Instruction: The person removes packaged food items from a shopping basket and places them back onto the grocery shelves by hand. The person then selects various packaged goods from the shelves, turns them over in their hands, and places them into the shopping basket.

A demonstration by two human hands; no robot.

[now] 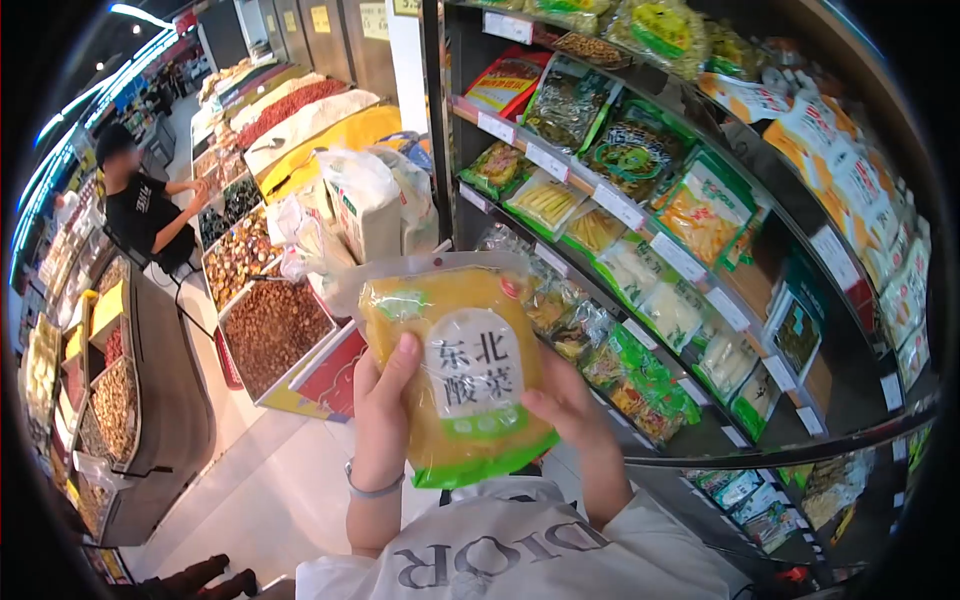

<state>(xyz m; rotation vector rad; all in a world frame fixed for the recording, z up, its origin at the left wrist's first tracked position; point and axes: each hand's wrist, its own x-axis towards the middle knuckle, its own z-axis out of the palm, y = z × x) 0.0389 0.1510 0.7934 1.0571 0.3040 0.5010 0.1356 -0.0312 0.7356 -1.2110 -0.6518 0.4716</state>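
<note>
Both hands hold up a yellow plastic bag of pickled cabbage (460,300) with a white label, dark Chinese characters and a green lower band. My left hand (383,395) grips its left edge, the thumb lying on the front and a grey band round the wrist. On the right edge, my right hand (570,405) closes with its thumb pressed near the label; the other fingers are hidden behind the bag. The bag is roughly upright in front of my chest, tilted slightly, its front facing me.
Shelves to the right carry packaged foods (700,210) above price tags (680,257). Left of the shelves stand bins of dried goods (275,335) and a pile of white plastic bags (360,205). A person in black (145,200) is beside the bins. Tiled floor (270,470) runs between displays.
</note>
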